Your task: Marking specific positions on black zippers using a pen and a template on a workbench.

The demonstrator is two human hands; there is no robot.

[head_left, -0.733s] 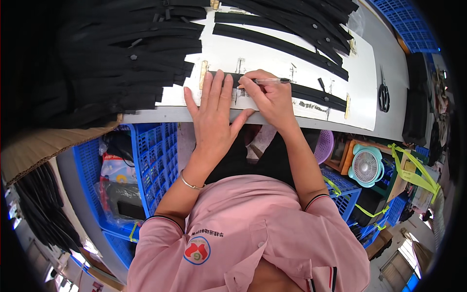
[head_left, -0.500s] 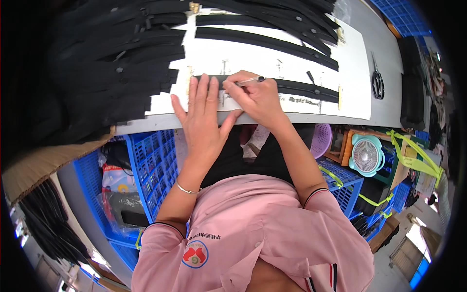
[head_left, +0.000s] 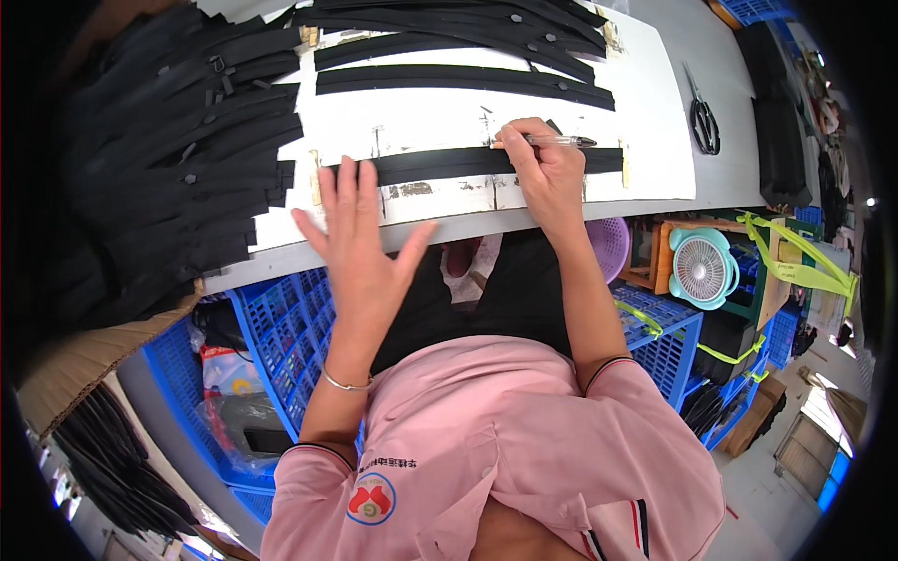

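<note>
A long black fabric strip [head_left: 435, 166] lies crosswise on a white board [head_left: 659, 140] near the table's front edge. My left hand [head_left: 363, 224] is over the strip's left end, fingers stretched out and thumb spread wide, with nothing in it. Whether its fingertips press on the strip I cannot tell. My right hand [head_left: 554, 182] grips a clear-barrelled pen [head_left: 561, 141] above the right half of the strip, the pen tilted and pointing left. Dark marks and short lines show on the board around the strip.
More black strips [head_left: 468, 79] lie farther back on the board, and a large heap of them [head_left: 178, 168] covers the left. Black-handled scissors [head_left: 703, 123] rest at the right. Below the table are blue crates [head_left: 290, 323], a purple basket [head_left: 608, 248] and a turquoise fan [head_left: 702, 268].
My right hand has moved right along the strip with the pen, away from my left hand. My left thumb is spread wider. The view has shifted, so the table things appear farther left.
</note>
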